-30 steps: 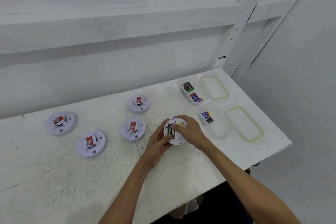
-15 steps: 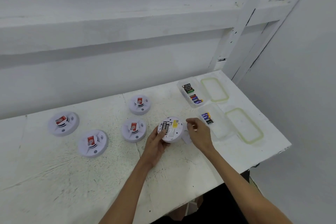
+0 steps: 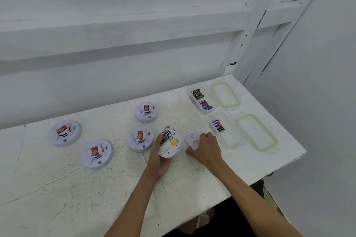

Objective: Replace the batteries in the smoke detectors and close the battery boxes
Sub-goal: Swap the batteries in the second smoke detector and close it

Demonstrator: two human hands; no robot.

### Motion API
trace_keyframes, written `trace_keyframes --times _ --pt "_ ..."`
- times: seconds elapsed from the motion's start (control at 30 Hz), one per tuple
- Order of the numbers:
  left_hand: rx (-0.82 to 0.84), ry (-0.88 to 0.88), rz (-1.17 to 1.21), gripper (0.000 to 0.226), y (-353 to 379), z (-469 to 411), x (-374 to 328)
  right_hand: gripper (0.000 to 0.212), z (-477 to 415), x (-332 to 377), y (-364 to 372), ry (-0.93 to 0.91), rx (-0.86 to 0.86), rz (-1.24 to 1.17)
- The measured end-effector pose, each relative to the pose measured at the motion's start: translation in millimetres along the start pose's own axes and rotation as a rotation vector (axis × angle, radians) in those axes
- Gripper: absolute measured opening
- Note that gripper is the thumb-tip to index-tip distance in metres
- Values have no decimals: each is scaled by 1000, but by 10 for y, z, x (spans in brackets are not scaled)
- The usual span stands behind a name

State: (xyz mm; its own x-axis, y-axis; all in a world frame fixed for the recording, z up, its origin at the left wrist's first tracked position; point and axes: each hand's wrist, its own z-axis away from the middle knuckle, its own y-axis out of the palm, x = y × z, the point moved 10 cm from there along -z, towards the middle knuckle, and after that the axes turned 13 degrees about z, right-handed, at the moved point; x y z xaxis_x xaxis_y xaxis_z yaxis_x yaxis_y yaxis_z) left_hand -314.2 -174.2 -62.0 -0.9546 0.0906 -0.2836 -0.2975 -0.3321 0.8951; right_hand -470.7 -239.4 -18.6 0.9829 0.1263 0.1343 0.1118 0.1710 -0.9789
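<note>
My left hand (image 3: 159, 157) grips a white round smoke detector (image 3: 170, 143), tilted with its back up, and dark batteries show in its uncovered battery bay. Just to its right my right hand (image 3: 207, 147) closes on the white cover plate (image 3: 192, 140), which rests on the table. Several other detectors lie face up with red stickers: one (image 3: 140, 138) beside my left hand, one (image 3: 146, 111) behind it, and two at the left (image 3: 96, 153) (image 3: 64, 132).
Two clear plastic boxes hold batteries at the right: the far box (image 3: 208, 110) and the near box (image 3: 228, 140). Their green-rimmed lids (image 3: 225, 95) (image 3: 257, 132) lie beside them. The table's right edge (image 3: 285, 165) is close, with white walls behind and to the right.
My right hand left the detector's back and moved right to the cover plate on the table. My left hand tilted the detector and shifted it slightly left.
</note>
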Motion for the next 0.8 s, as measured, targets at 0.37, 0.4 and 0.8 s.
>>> trace_keyframes --times 0.37,0.4,0.8 --pt "-87 -108 41 62 -169 -16 80 59 145 379 -520 -183 -145 -404" --pt "-91 -105 39 62 -166 -8 66 61 170 428 -512 -219 -165 -370" --pt "-78 -124 21 57 -113 1 76 65 288 725 -364 -400 -240 -116"
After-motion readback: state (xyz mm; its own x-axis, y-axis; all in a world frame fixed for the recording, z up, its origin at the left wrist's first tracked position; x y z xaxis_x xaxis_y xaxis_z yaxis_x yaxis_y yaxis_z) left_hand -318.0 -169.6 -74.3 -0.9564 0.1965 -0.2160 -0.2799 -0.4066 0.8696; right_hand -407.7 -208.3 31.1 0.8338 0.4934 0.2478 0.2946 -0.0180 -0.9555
